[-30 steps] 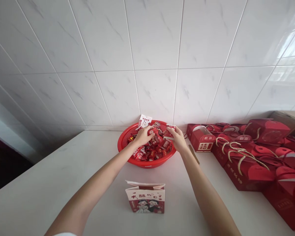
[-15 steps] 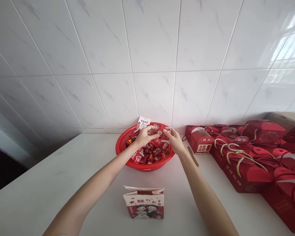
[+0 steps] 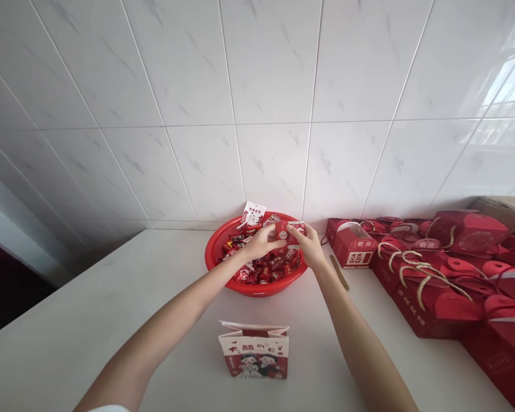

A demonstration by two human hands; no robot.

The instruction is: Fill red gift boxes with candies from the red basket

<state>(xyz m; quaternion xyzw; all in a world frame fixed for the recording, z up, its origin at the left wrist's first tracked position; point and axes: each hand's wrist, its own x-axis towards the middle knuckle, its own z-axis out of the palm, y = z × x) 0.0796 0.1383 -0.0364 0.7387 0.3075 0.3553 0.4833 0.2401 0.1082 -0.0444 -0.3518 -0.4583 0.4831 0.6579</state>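
Over the right half of a red plastic basket (image 3: 257, 290), my two hands are close together. My left hand (image 3: 262, 242) is closed on a small red packet (image 3: 282, 232) with a round pale mark. My right hand (image 3: 309, 244) pinches red wrapping with a pale top strip at the same spot; whether it is a second packet I cannot tell. Wrapped red candies (image 3: 264, 272) fill the basket below. A white printed card (image 3: 254, 213) stands up at its back edge. Nearer to me, an open-topped paper gift bag (image 3: 255, 357) with a cartoon couple stands upright on the white table.
On the right are many red gift boxes (image 3: 442, 297) with rope handles. One open red box (image 3: 352, 246) sits beside the basket, close to a thin brown strip (image 3: 339, 273). Behind the table rises a tiled wall (image 3: 274, 166); a cardboard box (image 3: 502, 209) is at the far right.
My left hand has moved slightly right and closed on the red packet, which now faces me between both hands. The view has shifted a little.
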